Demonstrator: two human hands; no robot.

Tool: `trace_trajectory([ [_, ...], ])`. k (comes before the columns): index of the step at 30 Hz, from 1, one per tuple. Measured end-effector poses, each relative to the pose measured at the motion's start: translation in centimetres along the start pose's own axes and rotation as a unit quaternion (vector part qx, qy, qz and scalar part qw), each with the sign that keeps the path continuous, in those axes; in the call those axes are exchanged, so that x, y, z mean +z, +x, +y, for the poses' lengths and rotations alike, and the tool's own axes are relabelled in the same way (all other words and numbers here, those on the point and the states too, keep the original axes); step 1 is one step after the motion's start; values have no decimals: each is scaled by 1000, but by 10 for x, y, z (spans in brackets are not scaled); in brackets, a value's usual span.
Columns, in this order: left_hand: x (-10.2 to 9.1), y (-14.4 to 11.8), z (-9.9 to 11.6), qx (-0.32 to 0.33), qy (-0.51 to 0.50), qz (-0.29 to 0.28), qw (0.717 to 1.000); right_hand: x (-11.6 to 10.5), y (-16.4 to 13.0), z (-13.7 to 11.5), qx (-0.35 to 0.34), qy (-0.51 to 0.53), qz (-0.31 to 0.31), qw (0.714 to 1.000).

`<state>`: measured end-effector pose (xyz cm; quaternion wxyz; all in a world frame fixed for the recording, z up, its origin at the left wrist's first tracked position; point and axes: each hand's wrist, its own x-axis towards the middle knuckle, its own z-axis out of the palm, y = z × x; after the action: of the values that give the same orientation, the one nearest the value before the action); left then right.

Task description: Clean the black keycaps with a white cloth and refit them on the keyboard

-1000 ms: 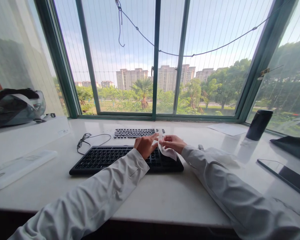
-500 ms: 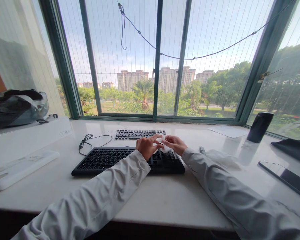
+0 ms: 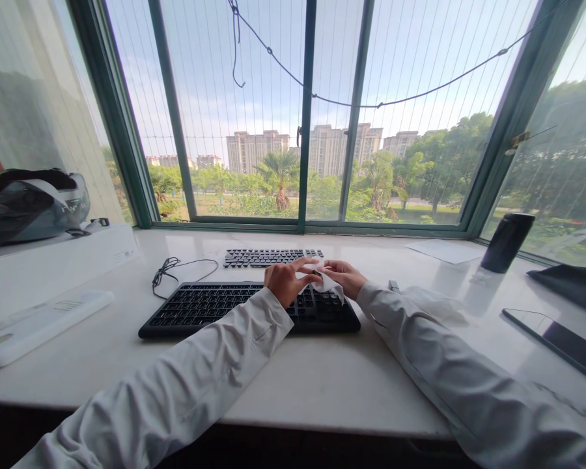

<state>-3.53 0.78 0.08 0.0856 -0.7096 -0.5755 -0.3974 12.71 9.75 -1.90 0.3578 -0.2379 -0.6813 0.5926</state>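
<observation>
Both of my hands meet over the right end of a black keyboard (image 3: 200, 307) that lies on the white counter (image 3: 293, 384). My left hand (image 3: 284, 281) and my right hand (image 3: 344, 276) pinch a small crumpled white wipe (image 3: 325, 284) between them, just above the keys. A second, thinner black keyboard (image 3: 268, 257) lies behind, nearer the window. A coiled black cable (image 3: 168, 270) runs from the near keyboard's left back corner.
A dark cylindrical cup (image 3: 506, 242) stands at the right by the window. A dark tablet (image 3: 561, 342) and a black cloth (image 3: 573, 285) lie at far right. White paper (image 3: 444, 251) lies at the back. A white box (image 3: 53, 260), a long white device (image 3: 39, 326) and a helmet (image 3: 29, 202) sit on the left.
The wipe hung loose from my fingers a second ago; now it is bunched smaller between both hands, lower over the keys. The hands stayed in the same spot.
</observation>
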Motion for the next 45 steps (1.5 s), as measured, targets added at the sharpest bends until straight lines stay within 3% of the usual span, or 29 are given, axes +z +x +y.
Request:
trace_trajectory([
  [3,0,0,-2,7,-17,19,1000,2,2,0,11,71,22,997],
  [8,0,-1,-2,22,-56,33,998,7,0,-2,18,111,-3,994],
  [18,-1,0,0,-6,9,22,1000,15,-6,-7,-3,30,-30,999],
  [23,2,-2,1,0,52,28,998,10,-4,-6,-7,16,21,1000],
  [31,2,-2,-1,5,46,25,999,6,-3,-3,-20,-53,39,998],
  [40,2,0,0,-25,23,52,998,7,-3,-4,-31,-11,40,999],
  [45,0,-1,3,-28,28,50,998,7,-5,-8,-55,-54,64,995],
])
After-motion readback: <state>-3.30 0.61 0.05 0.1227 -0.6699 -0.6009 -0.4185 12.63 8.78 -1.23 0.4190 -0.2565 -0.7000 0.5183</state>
